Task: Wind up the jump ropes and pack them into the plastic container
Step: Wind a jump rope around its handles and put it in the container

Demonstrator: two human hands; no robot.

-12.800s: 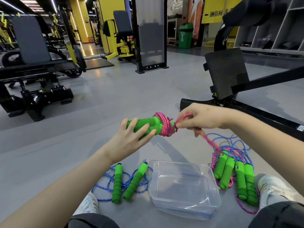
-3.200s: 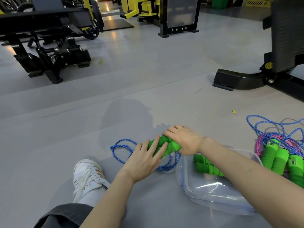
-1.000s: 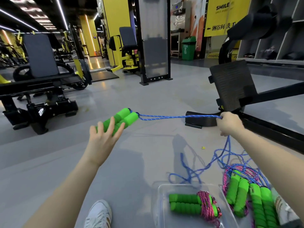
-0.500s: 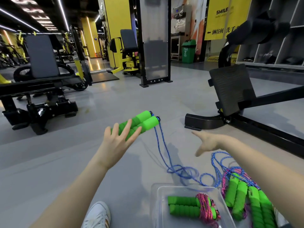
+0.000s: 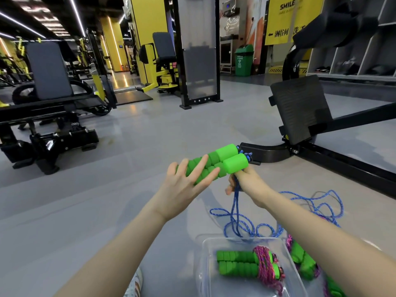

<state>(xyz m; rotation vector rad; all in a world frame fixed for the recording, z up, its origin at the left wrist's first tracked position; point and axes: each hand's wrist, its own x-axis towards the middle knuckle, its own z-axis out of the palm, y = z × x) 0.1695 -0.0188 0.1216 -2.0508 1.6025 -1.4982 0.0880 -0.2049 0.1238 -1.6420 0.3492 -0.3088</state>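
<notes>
My left hand [image 5: 186,185] holds two green foam handles [image 5: 222,160] side by side in mid air, fingers spread over them. Just under the handles' right end, my right hand [image 5: 244,181] grips the blue rope [image 5: 235,213], which hangs down in loose loops to the floor. The clear plastic container [image 5: 205,264] lies at the bottom, holding one wound jump rope with green handles and pink cord [image 5: 246,263]. More green-handled ropes [image 5: 304,262] lie right of the container, partly hidden by my right forearm.
A black gym bench frame [image 5: 321,151] runs across the floor at the right, behind the ropes. Another black bench machine [image 5: 53,125] stands at the left. My white shoe [image 5: 134,286] shows at the bottom edge. Grey floor lies between.
My right hand, open and away from the rope half a second ago, has come in under the handles and closed on the blue rope. The left hand with the handles moved slightly right.
</notes>
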